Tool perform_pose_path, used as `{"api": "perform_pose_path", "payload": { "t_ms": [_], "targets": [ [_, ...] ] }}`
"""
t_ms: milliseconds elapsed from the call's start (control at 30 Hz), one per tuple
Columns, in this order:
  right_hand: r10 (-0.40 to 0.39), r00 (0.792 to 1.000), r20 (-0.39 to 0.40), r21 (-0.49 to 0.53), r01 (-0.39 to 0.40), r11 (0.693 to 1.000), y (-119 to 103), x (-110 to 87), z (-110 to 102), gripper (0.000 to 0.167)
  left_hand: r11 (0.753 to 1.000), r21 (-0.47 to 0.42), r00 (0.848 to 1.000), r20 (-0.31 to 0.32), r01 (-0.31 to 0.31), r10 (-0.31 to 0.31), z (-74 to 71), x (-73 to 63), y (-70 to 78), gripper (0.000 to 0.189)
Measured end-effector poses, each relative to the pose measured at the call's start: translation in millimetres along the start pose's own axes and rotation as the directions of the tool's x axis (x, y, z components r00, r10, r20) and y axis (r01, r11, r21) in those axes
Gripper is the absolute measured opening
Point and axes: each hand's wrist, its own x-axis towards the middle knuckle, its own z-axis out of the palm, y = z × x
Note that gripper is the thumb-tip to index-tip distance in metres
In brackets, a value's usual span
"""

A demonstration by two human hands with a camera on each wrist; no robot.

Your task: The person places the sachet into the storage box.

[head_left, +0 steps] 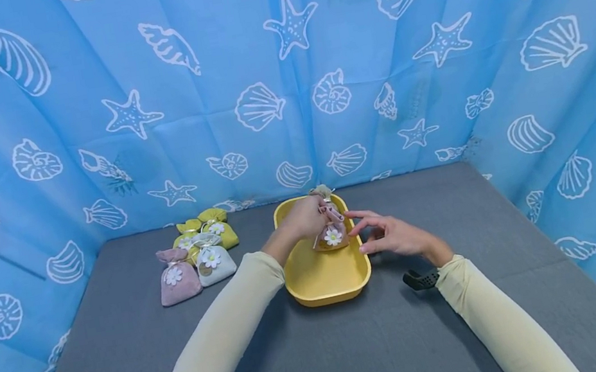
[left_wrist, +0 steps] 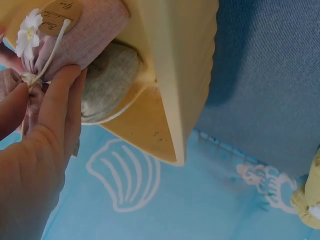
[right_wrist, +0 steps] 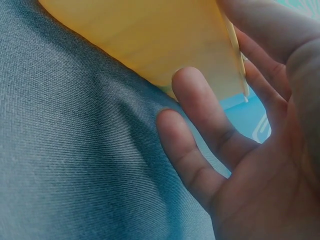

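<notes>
My left hand (head_left: pixel 303 217) pinches the gathered neck of a pink drawstring sachet (head_left: pixel 344 240) with a white flower and a round tag. The sachet is over the back part of a yellow plastic tub (head_left: pixel 325 280). Behind it, a grey-green sachet (left_wrist: pixel 112 82) lies inside the tub, partly covered by the pink one in the left wrist view. Just off the tub's right rim, my right hand (head_left: pixel 396 237) has its fingers spread and relaxed, holding nothing. In the right wrist view those fingers (right_wrist: pixel 192 90) are beside the tub's outer wall (right_wrist: pixel 145 37).
Left of the tub, a cluster of flowered sachets lies on the grey table (head_left: pixel 325 357): a pink one (head_left: pixel 181 287), a pale blue one (head_left: pixel 217 269) and yellow ones (head_left: pixel 228 236). A blue shell-print curtain (head_left: pixel 278 59) closes off the back and sides.
</notes>
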Motion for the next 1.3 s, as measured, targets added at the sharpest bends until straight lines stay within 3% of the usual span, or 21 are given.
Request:
{"api": "perform_pose_path", "payload": {
  "t_ms": [267,467,667,867,1100,1233,1300],
  "targets": [
    [-0.001,1.000,0.003,0.004,0.001,1.000,0.2,-0.1,0.1,0.035,1.000,-0.024,1.000,0.008,0.001,-0.001,-0.6,-1.1,0.4,0.024],
    [0.002,1.000,-0.001,0.008,-0.002,1.000,-1.1,-1.0,0.9,0.036,0.998,-0.056,0.999,-0.026,-0.022,0.020,-8.6,-8.5,3.5,0.026],
    [0.011,1.000,-0.004,0.013,-0.011,1.000,-0.4,-0.9,2.3,0.036,0.991,-0.129,0.998,-0.046,-0.035,0.030,-22.0,-23.8,3.1,0.033],
    [0.018,1.000,-0.013,0.014,-0.018,1.000,0.1,-0.8,3.2,0.036,0.989,-0.143,0.991,-0.131,-0.030,0.012,-31.8,-41.4,-10.0,0.029],
    [0.021,0.999,-0.026,0.016,-0.021,1.000,1.9,0.5,5.5,0.034,0.996,-0.087,0.959,-0.282,0.011,-0.035,-38.0,-70.2,-39.2,0.026],
    [0.019,0.999,-0.026,0.029,-0.019,0.999,3.5,0.2,6.2,0.035,0.997,-0.082,0.927,-0.375,-0.004,-0.027,-42.9,-86.6,-57.6,0.024],
    [0.017,0.999,-0.028,0.038,-0.016,0.999,3.9,-0.2,6.1,0.035,0.997,-0.079,0.902,-0.431,-0.003,-0.031,-45.3,-94.5,-66.0,0.024]
  ]
}}
